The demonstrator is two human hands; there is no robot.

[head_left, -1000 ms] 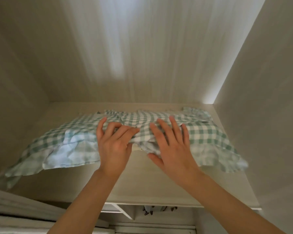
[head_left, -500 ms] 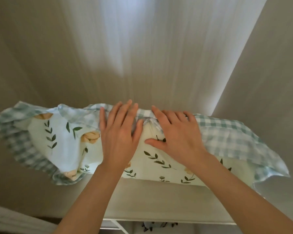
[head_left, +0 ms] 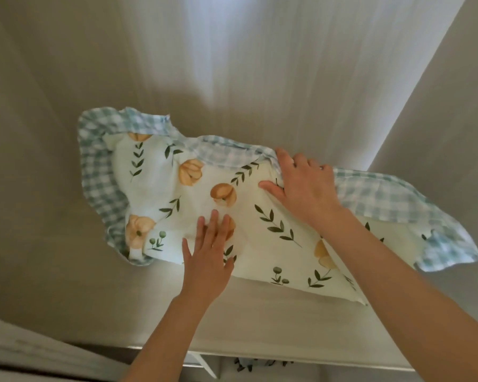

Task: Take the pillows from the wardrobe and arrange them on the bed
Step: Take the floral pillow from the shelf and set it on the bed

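A pillow [head_left: 160,194] with a cream floral face and a blue-green checked frill is lifted and tilted above the wardrobe's top shelf [head_left: 273,321], its underside turned toward me. My right hand [head_left: 305,188] grips its upper edge, fingers curled over the checked frill and thumb on the floral face. My left hand [head_left: 209,255] presses flat against the floral face lower down, fingers straight and spread.
The wardrobe's pale back wall [head_left: 232,64] and right side wall [head_left: 439,106] close in the compartment. The shelf's front edge runs across the bottom, with a dark patterned item [head_left: 257,363] showing in the compartment below it.
The pillow has risen off the shelf and tipped so its floral side faces me. My left hand slid down from the top edge to the pillow's face.
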